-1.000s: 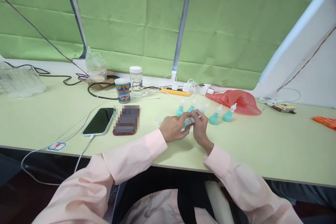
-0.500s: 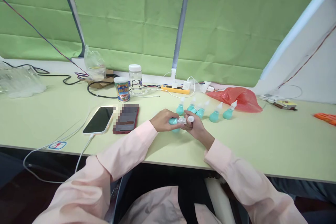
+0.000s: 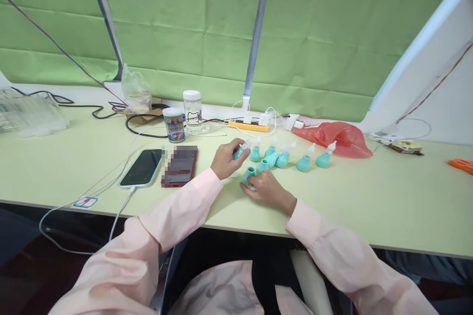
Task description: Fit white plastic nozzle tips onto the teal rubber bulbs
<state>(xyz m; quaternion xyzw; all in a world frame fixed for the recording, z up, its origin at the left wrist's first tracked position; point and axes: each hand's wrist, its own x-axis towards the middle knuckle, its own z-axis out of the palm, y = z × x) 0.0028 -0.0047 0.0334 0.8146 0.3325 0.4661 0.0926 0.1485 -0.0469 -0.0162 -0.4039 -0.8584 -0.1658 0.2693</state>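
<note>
Held in my left hand (image 3: 226, 158) is a nasal aspirator (image 3: 238, 151), a teal bulb with a clear tip pointing up and right; the fingers partly cover it. My right hand (image 3: 269, 188) is low over the table, its fingers closed around a small white cap-like piece (image 3: 252, 188), mostly hidden by them. Right at those fingertips stands an open-mouthed teal bulb (image 3: 249, 173) without a tip; whether they touch it, I cannot tell. Another open bulb (image 3: 262, 165) is just behind. Several tipped aspirators (image 3: 303, 162) stand farther back and to the right.
Left of my hands lie a white-cased phone (image 3: 142, 168) on a cable and a dark red phone (image 3: 181, 166). A printed can (image 3: 174, 125), a clear jar (image 3: 192, 112), a yellow power strip (image 3: 248, 126) and a red plastic bag (image 3: 334, 140) are along the back.
My hands have moved apart. The left one has lifted slightly with the aspirator, its tip now turned upward. My right hand has dropped toward the table beside the open bulbs, carrying the white piece.
</note>
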